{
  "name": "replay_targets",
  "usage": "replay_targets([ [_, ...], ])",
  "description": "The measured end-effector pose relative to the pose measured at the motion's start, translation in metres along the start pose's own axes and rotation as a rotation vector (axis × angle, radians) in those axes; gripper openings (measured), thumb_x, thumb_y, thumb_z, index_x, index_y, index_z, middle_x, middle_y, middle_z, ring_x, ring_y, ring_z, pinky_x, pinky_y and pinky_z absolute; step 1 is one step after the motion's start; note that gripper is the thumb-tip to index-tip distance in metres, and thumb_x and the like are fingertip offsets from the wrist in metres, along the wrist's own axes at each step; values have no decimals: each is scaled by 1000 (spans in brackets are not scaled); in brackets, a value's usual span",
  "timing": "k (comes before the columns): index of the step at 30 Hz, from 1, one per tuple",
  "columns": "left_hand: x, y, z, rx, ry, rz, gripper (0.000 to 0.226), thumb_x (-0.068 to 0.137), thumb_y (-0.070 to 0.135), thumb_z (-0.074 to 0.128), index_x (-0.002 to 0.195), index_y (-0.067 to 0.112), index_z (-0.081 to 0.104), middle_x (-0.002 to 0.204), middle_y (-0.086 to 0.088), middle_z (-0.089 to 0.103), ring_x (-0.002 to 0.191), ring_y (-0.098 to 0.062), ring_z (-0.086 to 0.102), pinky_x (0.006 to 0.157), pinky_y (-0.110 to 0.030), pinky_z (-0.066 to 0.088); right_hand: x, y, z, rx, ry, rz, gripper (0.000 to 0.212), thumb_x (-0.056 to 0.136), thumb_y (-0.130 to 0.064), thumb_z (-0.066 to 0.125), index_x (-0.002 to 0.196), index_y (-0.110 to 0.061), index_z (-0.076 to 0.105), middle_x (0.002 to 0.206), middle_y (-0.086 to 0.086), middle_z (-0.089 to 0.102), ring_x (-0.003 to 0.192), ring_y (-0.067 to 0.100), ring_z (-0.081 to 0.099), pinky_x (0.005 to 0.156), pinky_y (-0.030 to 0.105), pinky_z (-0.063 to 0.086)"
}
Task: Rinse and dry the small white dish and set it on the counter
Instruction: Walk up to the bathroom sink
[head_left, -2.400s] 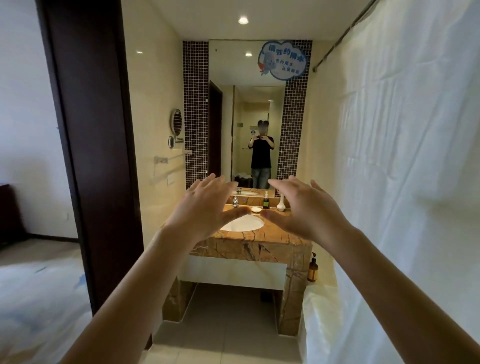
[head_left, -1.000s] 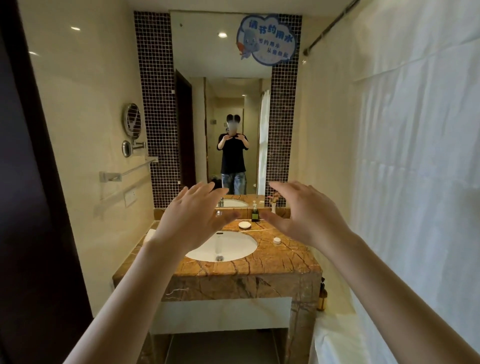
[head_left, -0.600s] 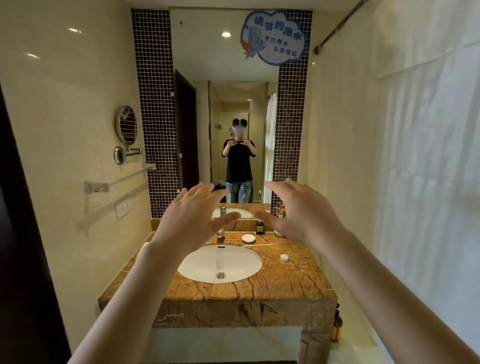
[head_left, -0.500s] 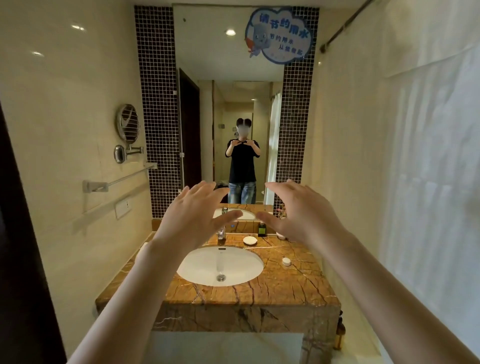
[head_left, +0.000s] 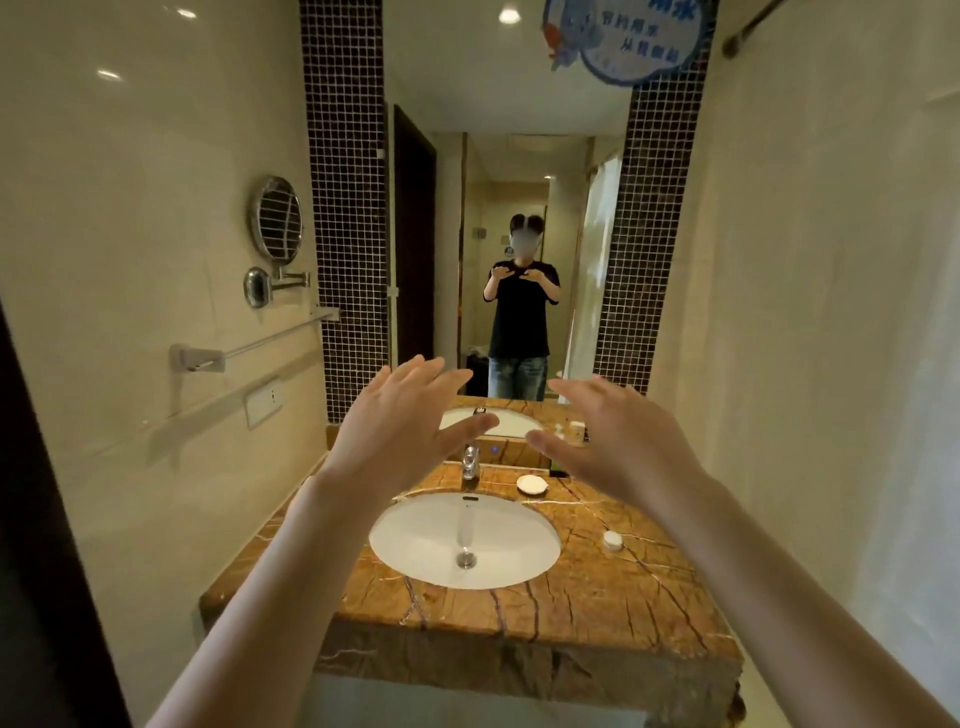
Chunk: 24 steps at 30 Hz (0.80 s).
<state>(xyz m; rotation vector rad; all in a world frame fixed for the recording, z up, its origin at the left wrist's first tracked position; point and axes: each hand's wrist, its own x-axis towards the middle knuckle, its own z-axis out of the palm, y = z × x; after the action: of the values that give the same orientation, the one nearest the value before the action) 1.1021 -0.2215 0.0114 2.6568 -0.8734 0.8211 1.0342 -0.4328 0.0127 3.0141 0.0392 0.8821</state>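
A person stands before a marble bench (head_left: 597, 603) in a bathroom, both hands raised over it with fingers spread and nothing in them. The left hand (head_left: 400, 436) hovers above the tap (head_left: 470, 462); the right hand (head_left: 608, 441) hangs above the bench's far right part. The dish (head_left: 531, 484), small, white and round, sits on the bench near its far edge, just right of the tap and beyond the rim of the basin (head_left: 462, 540). A small white lid or pot (head_left: 612, 540) lies toward the right edge, well apart from the dish. No towel or cloth can be made out on the rail (head_left: 249, 345) at the left wall.

The task looks barely begun: the dish is dry-side up and untouched. The risks lie ahead. A wet glazed dish would likely be slippery, and a loose pinch over the hard basin or stone could let it drop and chip. A reach from the right hand could also brush the bottles (head_left: 574, 431) at the far edge. With no cloth in sight, drying may stall.
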Motion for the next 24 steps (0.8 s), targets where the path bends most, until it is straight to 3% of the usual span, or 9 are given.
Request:
replay_targets([
  [13, 90, -74, 47, -15, -7, 70, 83, 77, 76, 18, 143, 28, 31, 152, -1, 34, 142, -20, 23, 114, -43, 15, 105, 3, 46, -31, 23, 24, 81, 75, -81, 28, 139, -32, 36, 134, -3, 54, 118, 20, 53, 84, 35, 50],
  [17, 117, -90, 66, -33, 5, 84, 85, 75, 77, 15, 142, 28, 32, 152, -2, 35, 142, -20, 24, 114, -44, 16, 125, 9, 61, -44, 51, 53, 81, 75, -81, 27, 138, -32, 39, 131, -3, 57, 116, 18, 55, 84, 33, 49],
  [24, 159, -104, 107, -22, -39, 97, 82, 77, 77, 19, 143, 29, 32, 151, -1, 35, 141, -19, 24, 114, -44, 18, 160, 28, 91, -8, 18, 88, 74, 79, -75, 36, 139, -32, 38, 133, -6, 55, 121, 15, 51, 96, 37, 44],
])
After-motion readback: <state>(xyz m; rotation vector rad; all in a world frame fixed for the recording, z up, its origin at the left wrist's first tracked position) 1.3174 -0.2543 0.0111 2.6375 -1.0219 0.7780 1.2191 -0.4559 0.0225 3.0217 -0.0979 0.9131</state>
